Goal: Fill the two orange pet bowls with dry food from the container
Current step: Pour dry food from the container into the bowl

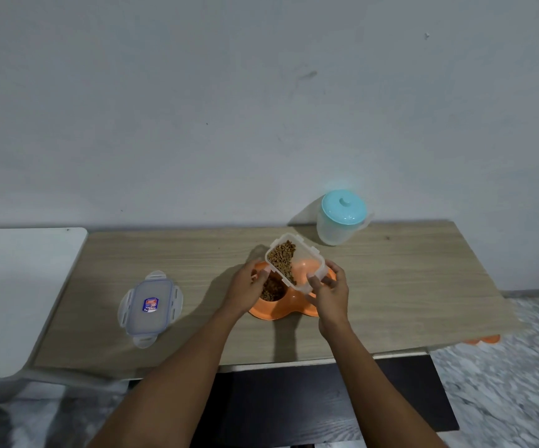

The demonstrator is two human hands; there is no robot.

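Note:
An orange double pet bowl (273, 310) sits on the wooden table (391, 286). Its left bowl (273, 291) holds brown dry food; the right bowl (307, 270) shows bare orange through the container. A clear plastic container (307, 253) with dry food along its left side is tilted over the bowls. My left hand (245, 291) grips its left edge, my right hand (328, 294) grips its near right corner.
The container's clear lid (150, 307) lies flat on the table to the left. A translucent jug with a turquoise lid (341, 218) stands at the back right by the wall. A white table (12, 286) adjoins on the left. Something orange (483, 339) lies past the table's right front edge.

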